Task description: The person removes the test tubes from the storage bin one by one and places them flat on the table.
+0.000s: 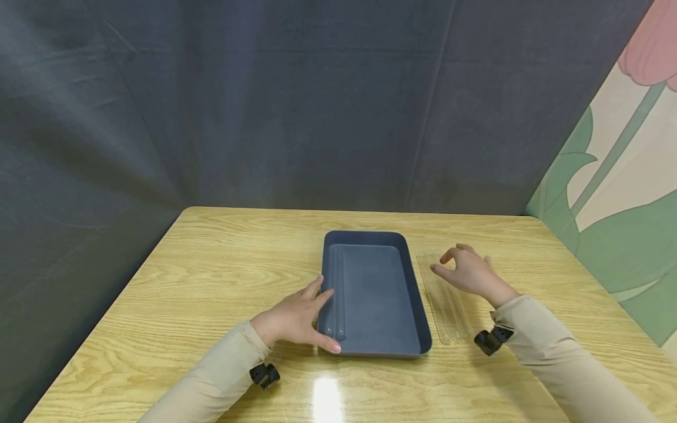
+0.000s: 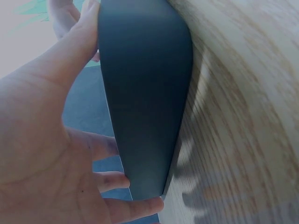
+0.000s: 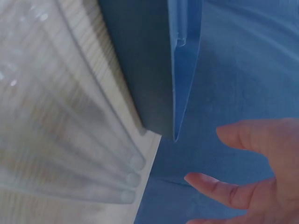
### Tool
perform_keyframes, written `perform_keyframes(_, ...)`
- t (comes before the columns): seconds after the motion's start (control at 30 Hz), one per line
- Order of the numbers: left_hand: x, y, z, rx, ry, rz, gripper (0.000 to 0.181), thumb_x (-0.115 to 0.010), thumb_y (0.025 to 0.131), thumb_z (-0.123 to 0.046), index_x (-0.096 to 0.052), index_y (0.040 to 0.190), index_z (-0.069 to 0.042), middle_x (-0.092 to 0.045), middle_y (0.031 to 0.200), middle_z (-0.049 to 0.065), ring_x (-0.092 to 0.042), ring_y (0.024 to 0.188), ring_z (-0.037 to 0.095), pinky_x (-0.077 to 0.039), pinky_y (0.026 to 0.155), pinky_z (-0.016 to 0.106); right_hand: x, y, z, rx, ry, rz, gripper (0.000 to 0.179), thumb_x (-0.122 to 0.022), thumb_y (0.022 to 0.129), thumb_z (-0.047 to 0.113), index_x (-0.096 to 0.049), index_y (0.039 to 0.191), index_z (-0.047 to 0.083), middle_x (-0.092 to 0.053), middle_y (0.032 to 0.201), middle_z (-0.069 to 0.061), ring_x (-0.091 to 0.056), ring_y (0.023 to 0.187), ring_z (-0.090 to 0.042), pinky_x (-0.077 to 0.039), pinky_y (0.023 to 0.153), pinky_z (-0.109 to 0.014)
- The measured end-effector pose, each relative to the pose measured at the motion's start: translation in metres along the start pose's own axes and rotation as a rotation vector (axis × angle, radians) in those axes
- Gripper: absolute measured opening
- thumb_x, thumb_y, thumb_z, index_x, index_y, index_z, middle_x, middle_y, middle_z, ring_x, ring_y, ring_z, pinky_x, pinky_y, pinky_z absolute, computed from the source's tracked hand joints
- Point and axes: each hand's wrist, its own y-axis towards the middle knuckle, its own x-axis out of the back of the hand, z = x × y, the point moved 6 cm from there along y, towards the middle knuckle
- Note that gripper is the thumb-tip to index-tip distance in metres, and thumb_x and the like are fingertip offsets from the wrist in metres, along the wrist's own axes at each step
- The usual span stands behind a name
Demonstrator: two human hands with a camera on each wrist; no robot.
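Observation:
A dark blue-grey rectangular tray (image 1: 378, 294) lies on the table, and two long clear tubes (image 1: 340, 294) with rounded near ends lie side by side along its left wall. My left hand (image 1: 296, 320) is at the tray's left side, fingers spread along the rim and thumb by the near left corner. In the left wrist view, its fingertips touch the tray's outer wall (image 2: 145, 102). To the right, several clear tube shapes (image 3: 133, 179) with round ends lie within a clear plastic outline (image 1: 441, 308). Over their far part hovers my right hand (image 1: 468, 273), fingers bent, thumb and forefinger apart, holding nothing.
The wood-grain table (image 1: 227, 252) extends around the tray on all sides. Behind it hangs a dark cloth (image 1: 317, 117), and a wall painted with a flower (image 1: 634, 176) stands at the right. Each wrist wears a small black camera (image 1: 264, 375).

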Motion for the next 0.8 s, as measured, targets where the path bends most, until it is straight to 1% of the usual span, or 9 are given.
perform_keyframes(0.2, 0.000, 0.000, 0.001, 0.002, 0.000, 0.000, 0.107, -0.072, 0.070, -0.059, -0.020, 0.150, -0.010, 0.000, 0.159, 0.015, -0.017, 0.143, 0.040, -0.025, 0.113, 0.053, 0.004, 0.000, 0.013, 0.035, 0.017, -0.033, 0.043, -0.057, 0.090, 0.034, -0.062, 0.104, -0.006, -0.035, 0.136, -0.041, -0.028, 0.129, -0.052, -0.015, 0.094, -0.079)
perform_keyframes(0.57, -0.001, 0.001, 0.001, -0.006, -0.001, -0.004, 0.107, -0.072, 0.070, -0.059, -0.020, 0.150, -0.010, 0.000, 0.158, 0.015, -0.018, 0.142, 0.040, -0.026, 0.112, 0.053, 0.004, -0.002, 0.031, 0.079, 0.064, -0.043, 0.039, -0.058, 0.091, 0.030, -0.062, 0.104, -0.006, -0.031, 0.138, -0.041, -0.026, 0.131, -0.053, -0.009, 0.097, -0.078)
perform_keyframes(0.8, -0.001, 0.001, 0.001, -0.013, -0.007, -0.005, 0.107, -0.072, 0.071, -0.059, -0.020, 0.150, -0.009, 0.000, 0.158, 0.016, -0.018, 0.142, 0.041, -0.026, 0.112, 0.054, 0.005, -0.001, 0.042, 0.101, 0.062, -0.048, 0.037, -0.057, 0.091, 0.029, -0.063, 0.104, -0.005, -0.032, 0.139, -0.040, -0.026, 0.132, -0.051, -0.010, 0.098, -0.078)
